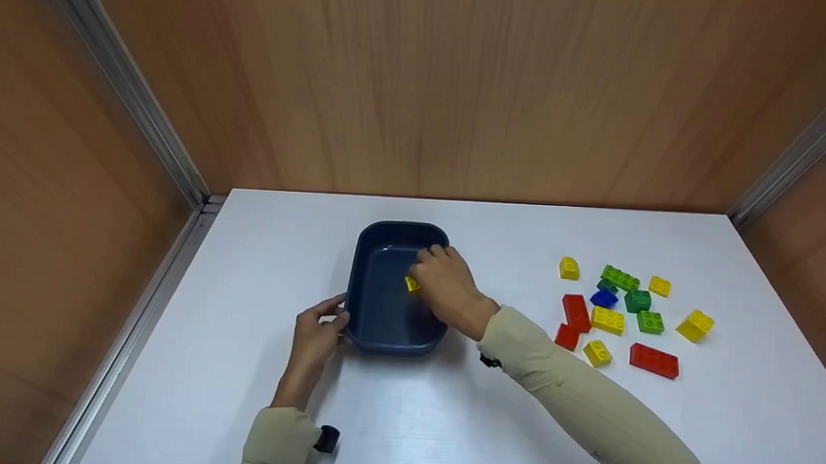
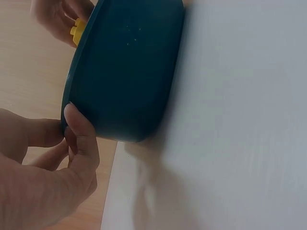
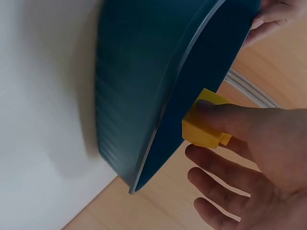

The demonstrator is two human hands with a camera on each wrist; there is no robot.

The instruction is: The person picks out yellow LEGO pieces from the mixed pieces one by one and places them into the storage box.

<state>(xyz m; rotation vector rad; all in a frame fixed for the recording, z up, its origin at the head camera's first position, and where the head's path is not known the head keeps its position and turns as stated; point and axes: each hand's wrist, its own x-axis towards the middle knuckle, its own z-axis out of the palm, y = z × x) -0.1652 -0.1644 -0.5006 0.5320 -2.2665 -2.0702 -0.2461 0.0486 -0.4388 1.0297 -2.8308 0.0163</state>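
A dark blue rectangular tray (image 1: 379, 347) stands on the white table. My left hand (image 1: 317, 336) pinches its left rim between thumb and fingers, which the left wrist view shows close up (image 2: 57, 163). Over the tray's right side, my right hand (image 1: 449, 287) holds a yellow toy brick (image 3: 204, 122) between thumb and fingers. In the right wrist view the brick is at the tray's opening, and the other fingers (image 3: 218, 165) are spread loosely below it. Most of that brick is hidden by the hand in the head view.
To the right lie several loose bricks: a long red brick (image 1: 654, 360), a yellow brick (image 1: 607, 320), a light green brick (image 1: 620, 277), a blue brick (image 1: 604, 298) and others. Wooden panels (image 1: 420, 91) enclose the white table (image 1: 403, 415) at the back and sides.
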